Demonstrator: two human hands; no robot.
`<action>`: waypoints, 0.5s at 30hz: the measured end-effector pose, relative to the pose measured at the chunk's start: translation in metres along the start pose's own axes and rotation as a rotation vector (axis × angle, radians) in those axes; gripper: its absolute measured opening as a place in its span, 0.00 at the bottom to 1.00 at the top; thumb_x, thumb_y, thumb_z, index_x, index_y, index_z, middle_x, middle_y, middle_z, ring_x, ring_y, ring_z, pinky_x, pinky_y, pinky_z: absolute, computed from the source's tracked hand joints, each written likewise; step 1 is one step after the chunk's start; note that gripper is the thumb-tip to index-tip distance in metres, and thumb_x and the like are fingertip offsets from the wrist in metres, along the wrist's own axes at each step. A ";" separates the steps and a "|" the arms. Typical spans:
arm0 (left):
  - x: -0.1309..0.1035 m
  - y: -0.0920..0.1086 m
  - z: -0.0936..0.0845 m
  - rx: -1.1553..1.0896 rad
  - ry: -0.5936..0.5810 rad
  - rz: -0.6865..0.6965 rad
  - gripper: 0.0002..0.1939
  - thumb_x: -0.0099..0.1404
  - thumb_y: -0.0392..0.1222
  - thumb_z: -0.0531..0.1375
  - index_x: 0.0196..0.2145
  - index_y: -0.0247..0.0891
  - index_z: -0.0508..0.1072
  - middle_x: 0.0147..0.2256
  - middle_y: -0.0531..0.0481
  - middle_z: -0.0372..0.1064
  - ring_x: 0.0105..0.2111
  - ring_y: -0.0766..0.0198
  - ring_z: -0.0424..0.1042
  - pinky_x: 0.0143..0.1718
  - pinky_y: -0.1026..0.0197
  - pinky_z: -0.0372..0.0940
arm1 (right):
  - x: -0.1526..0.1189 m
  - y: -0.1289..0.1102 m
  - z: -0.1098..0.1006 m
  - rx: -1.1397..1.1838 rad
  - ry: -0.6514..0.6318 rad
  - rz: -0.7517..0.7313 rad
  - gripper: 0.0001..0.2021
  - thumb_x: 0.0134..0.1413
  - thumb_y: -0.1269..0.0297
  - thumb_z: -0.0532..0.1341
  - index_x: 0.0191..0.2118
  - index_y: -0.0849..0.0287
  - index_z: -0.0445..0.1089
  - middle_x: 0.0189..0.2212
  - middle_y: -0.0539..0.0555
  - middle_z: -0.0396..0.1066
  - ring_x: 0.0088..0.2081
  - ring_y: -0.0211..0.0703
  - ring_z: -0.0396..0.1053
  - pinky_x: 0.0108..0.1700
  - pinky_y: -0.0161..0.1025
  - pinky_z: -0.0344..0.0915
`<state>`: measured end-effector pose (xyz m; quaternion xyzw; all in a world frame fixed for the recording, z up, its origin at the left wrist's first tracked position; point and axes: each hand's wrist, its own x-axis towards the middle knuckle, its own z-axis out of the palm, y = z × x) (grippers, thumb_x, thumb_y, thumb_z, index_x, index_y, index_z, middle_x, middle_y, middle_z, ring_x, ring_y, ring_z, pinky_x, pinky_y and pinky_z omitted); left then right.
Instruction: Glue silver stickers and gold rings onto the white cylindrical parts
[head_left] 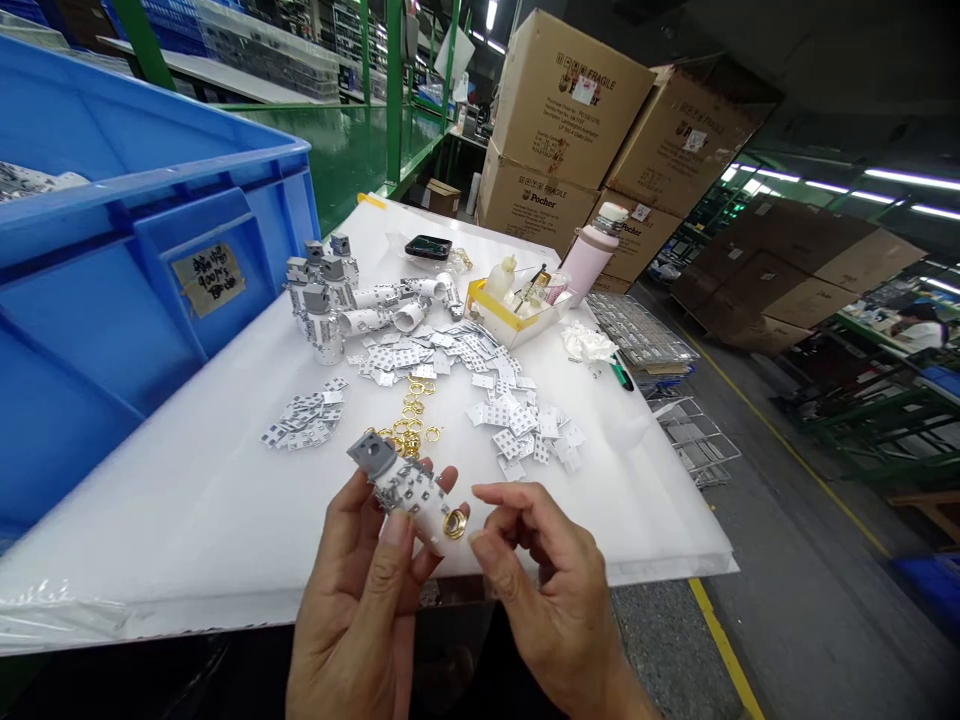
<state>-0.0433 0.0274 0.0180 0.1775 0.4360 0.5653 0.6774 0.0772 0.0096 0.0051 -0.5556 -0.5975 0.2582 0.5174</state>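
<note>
My left hand (367, 590) is closed round a white cylindrical part (411, 492) with a grey square block at its far end and small silver squares on its side. A gold ring (454, 523) sits at the near end of this part. Just right of the ring is my right hand (536, 580), thumb and forefinger apart, with nothing seen between them. Beyond the held part lie loose gold rings (412, 425). White perforated plates (517, 425) are spread in piles, with a smaller pile (306, 418) to the left.
White tubes (367, 320) and upright assembled parts (321, 300) stand at the back left, beside a large blue bin (225, 250). A yellow-edged tray (510, 325) with bottles, a pink flask (589, 255), a phone (428, 246) and crumpled tissue (589, 342) are further back. Cartons (562, 110) are stacked behind.
</note>
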 end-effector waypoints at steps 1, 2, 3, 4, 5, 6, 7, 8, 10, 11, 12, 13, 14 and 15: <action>0.001 0.001 -0.001 0.000 0.004 -0.012 0.25 0.64 0.47 0.66 0.57 0.50 0.68 0.51 0.49 0.77 0.54 0.52 0.74 0.45 0.62 0.74 | -0.001 0.002 -0.005 -0.014 0.029 0.002 0.08 0.61 0.65 0.61 0.45 0.58 0.72 0.24 0.47 0.68 0.25 0.35 0.67 0.28 0.31 0.66; 0.002 0.003 -0.001 0.004 0.006 -0.025 0.26 0.63 0.47 0.66 0.58 0.51 0.68 0.51 0.49 0.77 0.52 0.52 0.75 0.43 0.62 0.75 | -0.002 0.005 -0.012 -0.033 0.071 0.007 0.08 0.62 0.64 0.61 0.45 0.57 0.73 0.24 0.47 0.69 0.25 0.35 0.68 0.27 0.31 0.66; 0.003 0.004 -0.002 0.013 0.005 -0.040 0.28 0.62 0.47 0.66 0.59 0.52 0.68 0.51 0.49 0.77 0.52 0.51 0.76 0.42 0.60 0.76 | -0.002 0.009 -0.020 -0.055 0.124 0.017 0.07 0.62 0.64 0.61 0.44 0.57 0.74 0.24 0.47 0.69 0.25 0.36 0.68 0.27 0.31 0.66; 0.004 0.005 -0.002 0.026 0.003 -0.054 0.30 0.61 0.48 0.67 0.60 0.52 0.67 0.51 0.48 0.77 0.51 0.50 0.76 0.42 0.58 0.76 | -0.001 0.012 -0.028 -0.078 0.184 0.030 0.07 0.63 0.63 0.61 0.43 0.57 0.74 0.24 0.47 0.69 0.25 0.36 0.68 0.26 0.31 0.65; 0.006 0.006 -0.002 0.038 0.000 -0.065 0.32 0.60 0.49 0.67 0.61 0.51 0.67 0.51 0.47 0.77 0.50 0.49 0.76 0.42 0.56 0.77 | 0.001 0.014 -0.037 -0.099 0.247 0.042 0.07 0.63 0.62 0.61 0.41 0.57 0.75 0.23 0.47 0.69 0.24 0.36 0.67 0.26 0.31 0.65; 0.007 0.008 0.000 0.048 -0.006 -0.070 0.34 0.58 0.50 0.68 0.61 0.50 0.66 0.50 0.46 0.78 0.50 0.48 0.77 0.44 0.53 0.76 | 0.006 0.017 -0.045 -0.118 0.303 0.046 0.07 0.63 0.62 0.61 0.40 0.57 0.75 0.23 0.47 0.68 0.23 0.35 0.66 0.25 0.32 0.64; 0.009 0.009 0.002 0.054 -0.017 -0.068 0.36 0.57 0.51 0.69 0.62 0.49 0.66 0.48 0.45 0.78 0.49 0.47 0.77 0.45 0.50 0.76 | 0.014 0.018 -0.053 -0.130 0.345 0.037 0.07 0.63 0.61 0.61 0.39 0.58 0.75 0.22 0.47 0.67 0.23 0.35 0.65 0.25 0.32 0.64; 0.011 0.010 0.005 0.055 -0.029 -0.059 0.38 0.56 0.52 0.69 0.62 0.49 0.66 0.47 0.45 0.79 0.48 0.46 0.77 0.47 0.48 0.75 | 0.025 0.019 -0.060 -0.135 0.370 0.017 0.07 0.63 0.61 0.62 0.38 0.59 0.74 0.21 0.46 0.66 0.22 0.35 0.64 0.25 0.32 0.63; 0.014 0.014 0.014 0.052 -0.062 -0.035 0.40 0.55 0.53 0.70 0.63 0.48 0.65 0.45 0.45 0.79 0.47 0.46 0.78 0.49 0.45 0.74 | 0.057 0.020 -0.069 -0.130 0.387 -0.053 0.07 0.63 0.62 0.62 0.37 0.60 0.73 0.22 0.46 0.66 0.22 0.34 0.62 0.25 0.33 0.61; 0.015 0.016 0.019 0.051 -0.078 -0.024 0.40 0.54 0.54 0.69 0.63 0.48 0.65 0.45 0.45 0.79 0.47 0.46 0.78 0.49 0.45 0.73 | 0.078 0.021 -0.070 -0.128 0.386 -0.083 0.07 0.62 0.62 0.61 0.37 0.60 0.73 0.24 0.47 0.67 0.22 0.34 0.62 0.25 0.34 0.61; 0.016 0.019 0.023 0.051 -0.094 -0.012 0.40 0.54 0.54 0.69 0.63 0.48 0.65 0.44 0.45 0.79 0.46 0.46 0.78 0.49 0.44 0.73 | 0.101 0.022 -0.071 -0.129 0.398 -0.111 0.07 0.62 0.63 0.61 0.37 0.61 0.73 0.26 0.48 0.68 0.23 0.34 0.63 0.26 0.34 0.61; 0.017 0.022 0.028 0.051 -0.109 0.001 0.40 0.54 0.54 0.69 0.63 0.48 0.65 0.44 0.45 0.79 0.46 0.46 0.78 0.49 0.44 0.73 | 0.126 0.023 -0.070 -0.131 0.411 -0.130 0.06 0.61 0.65 0.62 0.38 0.61 0.72 0.27 0.49 0.69 0.24 0.35 0.64 0.26 0.34 0.61; 0.017 0.025 0.032 0.051 -0.123 0.013 0.40 0.54 0.54 0.69 0.63 0.48 0.65 0.44 0.45 0.79 0.46 0.46 0.78 0.49 0.44 0.73 | 0.153 0.024 -0.068 -0.130 0.420 -0.142 0.04 0.60 0.67 0.62 0.38 0.62 0.72 0.28 0.50 0.70 0.26 0.36 0.65 0.27 0.34 0.62; 0.017 0.029 0.036 0.052 -0.137 0.024 0.40 0.54 0.54 0.69 0.63 0.49 0.66 0.44 0.45 0.79 0.46 0.46 0.78 0.49 0.45 0.73 | 0.180 0.025 -0.067 -0.129 0.428 -0.153 0.03 0.58 0.69 0.62 0.38 0.63 0.72 0.30 0.52 0.71 0.28 0.36 0.67 0.28 0.34 0.62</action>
